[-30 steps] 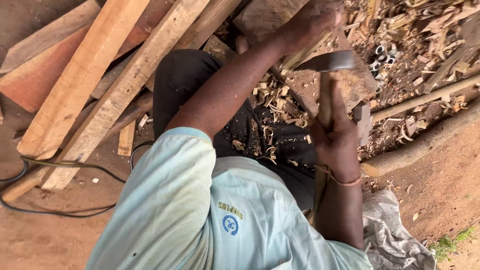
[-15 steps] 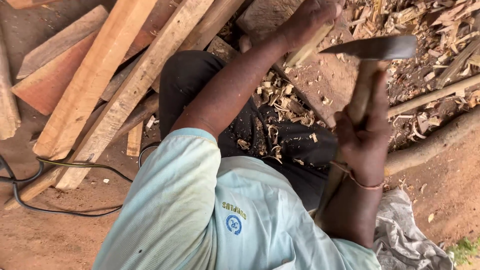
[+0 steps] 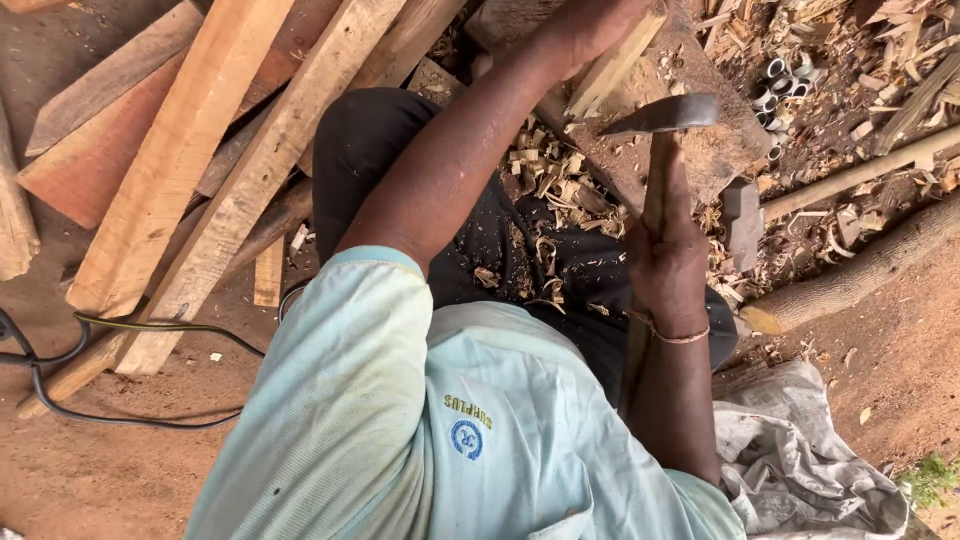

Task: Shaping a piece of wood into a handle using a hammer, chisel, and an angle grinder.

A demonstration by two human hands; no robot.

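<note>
My left hand [image 3: 590, 30] grips a pale stick of wood [image 3: 618, 58] and holds it slanted on a worn chopping block [image 3: 725, 150] at the top of the view. My right hand [image 3: 665, 255] is closed round the wooden handle of a small hatchet [image 3: 665, 113]. Its dark metal blade hangs just below the stick, close to it, with the edge pointing left. Wood shavings [image 3: 545, 190] lie over my dark trousers between the two arms.
Long planks [image 3: 190, 150] lean across the left on red earth, with a black cable [image 3: 120, 330] curling under them. A log [image 3: 860, 275], a thin pole [image 3: 860, 170] and short white pipe pieces [image 3: 780, 85] lie at the right. A crumpled white sack [image 3: 800, 450] is at lower right.
The hatchet swung up and to the right half a second ago, then came back down to the left, beside the stick. My left hand kept hold of the stick.
</note>
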